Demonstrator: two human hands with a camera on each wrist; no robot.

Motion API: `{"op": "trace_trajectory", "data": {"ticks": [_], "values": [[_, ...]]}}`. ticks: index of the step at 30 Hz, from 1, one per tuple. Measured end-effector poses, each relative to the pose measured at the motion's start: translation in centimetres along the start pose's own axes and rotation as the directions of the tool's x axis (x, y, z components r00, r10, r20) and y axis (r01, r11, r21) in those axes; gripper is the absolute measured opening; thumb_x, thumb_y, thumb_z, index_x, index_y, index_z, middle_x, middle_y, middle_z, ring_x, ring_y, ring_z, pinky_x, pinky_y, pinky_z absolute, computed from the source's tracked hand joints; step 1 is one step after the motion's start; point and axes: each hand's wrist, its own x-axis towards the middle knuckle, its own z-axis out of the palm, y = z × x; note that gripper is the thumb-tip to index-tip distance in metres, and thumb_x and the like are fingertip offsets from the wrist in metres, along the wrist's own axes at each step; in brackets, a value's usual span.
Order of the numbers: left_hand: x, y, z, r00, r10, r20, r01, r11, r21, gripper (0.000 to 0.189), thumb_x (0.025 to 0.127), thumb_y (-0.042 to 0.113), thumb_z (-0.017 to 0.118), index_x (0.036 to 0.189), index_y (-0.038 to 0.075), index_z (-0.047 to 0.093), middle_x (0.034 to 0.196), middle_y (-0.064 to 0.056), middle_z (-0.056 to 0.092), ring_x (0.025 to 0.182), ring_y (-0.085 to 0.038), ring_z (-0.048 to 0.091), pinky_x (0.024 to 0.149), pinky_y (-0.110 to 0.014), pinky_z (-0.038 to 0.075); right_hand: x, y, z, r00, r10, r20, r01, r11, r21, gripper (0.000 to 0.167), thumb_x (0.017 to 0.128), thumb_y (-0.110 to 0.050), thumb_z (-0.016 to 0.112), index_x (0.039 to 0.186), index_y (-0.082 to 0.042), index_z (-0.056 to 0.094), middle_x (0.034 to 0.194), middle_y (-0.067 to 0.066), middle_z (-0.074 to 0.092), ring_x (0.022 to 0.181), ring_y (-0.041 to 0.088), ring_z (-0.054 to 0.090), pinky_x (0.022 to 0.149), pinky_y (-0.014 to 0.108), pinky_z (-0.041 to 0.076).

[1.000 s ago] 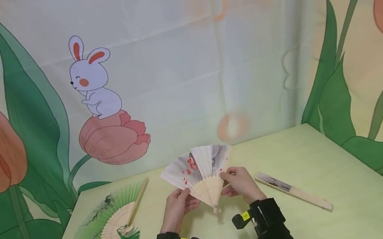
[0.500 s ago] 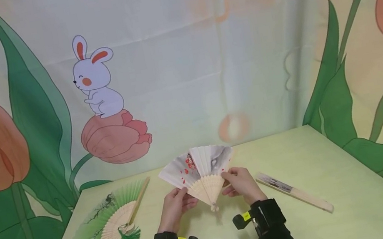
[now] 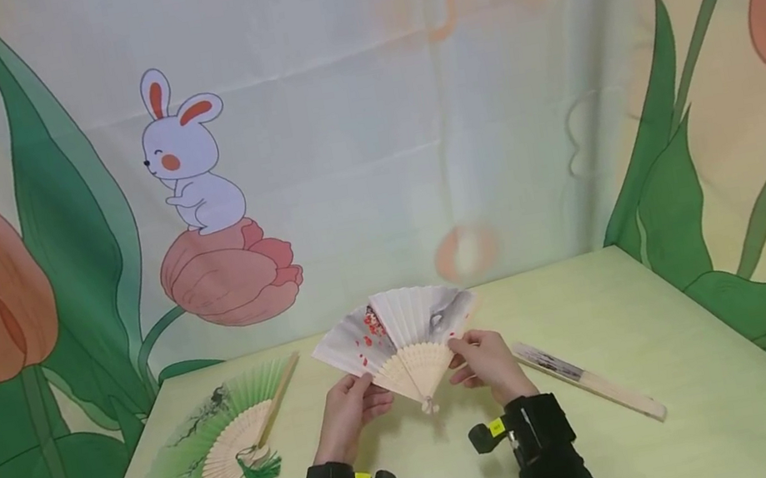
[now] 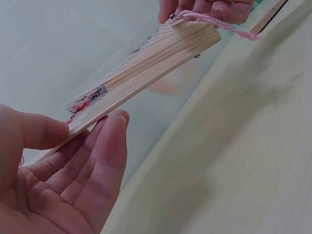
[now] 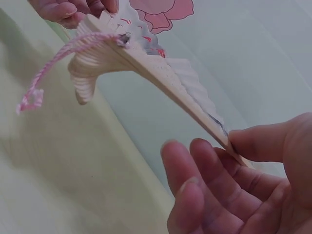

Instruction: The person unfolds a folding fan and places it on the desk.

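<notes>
A folding fan (image 3: 408,323), pale grey with red blossoms and light wooden ribs, is spread partway above the table between both hands. My left hand (image 3: 349,415) pinches its left outer rib, thumb on top and fingers beneath. With thumb and fingers my right hand (image 3: 486,365) pinches the right outer rib. In the left wrist view the left hand (image 4: 73,170) holds the rib's edge, and a pink cord (image 4: 214,20) hangs from the fan's pivot. The right wrist view has the right hand (image 5: 243,180) gripping the far end of the other rib.
On the table's left lies an open green folding fan (image 3: 193,465) with a green tassel (image 3: 261,472). A closed folding fan (image 3: 589,382) rests at the right, close to the right hand. Behind the table (image 3: 671,326) hangs a printed cloth (image 3: 349,126) with a rabbit and tulips.
The fan has spread a little wider. Its right rib has moved rightward with the right hand, and its left edge has shifted slightly left with the left hand.
</notes>
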Motion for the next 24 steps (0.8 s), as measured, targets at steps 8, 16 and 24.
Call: {"op": "trace_trajectory", "data": {"ticks": [8, 16, 24], "values": [[0.03, -0.01, -0.07, 1.000, 0.012, -0.001, -0.012, 1.000, 0.010, 0.035, 0.110, 0.017, 0.049, 0.129, -0.011, 0.057, 0.087, -0.007, 0.072, 0.074, -0.013, 0.071, 0.070, -0.026, 0.062, 0.00, -0.09, -0.07, 1.000, 0.007, -0.005, -0.007, 1.000, -0.007, 0.025, 0.106, -0.019, 0.060, 0.089, 0.000, 0.061, 0.083, 0.012, 0.069, 0.060, 0.017, 0.070, 0.052, 0.023, 0.052], [-0.14, 0.30, 0.02, 1.000, 0.009, -0.012, -0.009, 1.000, 0.002, 0.031, 0.110, 0.015, 0.050, 0.125, -0.011, 0.059, 0.086, -0.007, 0.071, 0.073, -0.012, 0.071, 0.070, -0.026, 0.062, 0.02, -0.15, -0.12, 1.000, 0.022, -0.021, -0.022, 1.000, 0.009, 0.024, 0.106, -0.018, 0.060, 0.090, 0.000, 0.062, 0.084, 0.014, 0.070, 0.059, 0.017, 0.069, 0.052, 0.024, 0.051], [-0.13, 0.32, -0.16, 1.000, 0.012, -0.012, -0.012, 1.000, 0.002, 0.031, 0.110, 0.015, 0.050, 0.125, -0.011, 0.058, 0.088, -0.008, 0.071, 0.074, -0.013, 0.070, 0.071, -0.026, 0.062, -0.09, -0.23, -0.17, 0.999, 0.039, -0.029, -0.038, 0.999, 0.033, 0.024, 0.106, -0.018, 0.059, 0.090, 0.001, 0.060, 0.084, 0.014, 0.070, 0.059, 0.017, 0.069, 0.053, 0.024, 0.051]]}}
